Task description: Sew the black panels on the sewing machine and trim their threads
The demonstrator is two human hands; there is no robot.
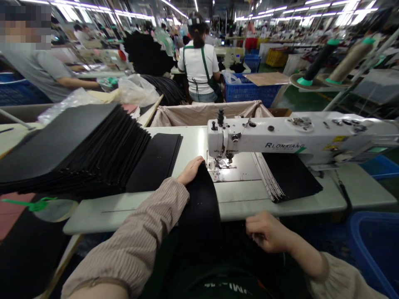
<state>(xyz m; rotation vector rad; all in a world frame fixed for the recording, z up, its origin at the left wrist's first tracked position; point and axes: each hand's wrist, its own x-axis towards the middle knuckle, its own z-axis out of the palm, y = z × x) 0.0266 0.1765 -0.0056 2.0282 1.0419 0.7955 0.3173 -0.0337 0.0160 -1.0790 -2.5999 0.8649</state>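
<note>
My left hand [191, 169] grips the top edge of a black panel [201, 203], just left of the needle area of a white sewing machine [268, 135]. The panel hangs over the table's front edge toward my lap. My right hand [264, 231] is in front of the table edge, right of the panel, with its fingers curled; what they hold, if anything, is hidden. Under the machine arm lies a stack of black pieces with pale edges [291, 176]. A few flat black panels [156, 160] rest on the table to the left.
A tall pile of black panels [93, 145] fills the left side. Thread cones [321, 60] stand at the back right. A blue bin [374, 249] is at the lower right. Beyond the cloth-lined bin [187, 114] sits a person in white [199, 70]; another person [46, 70] is at left.
</note>
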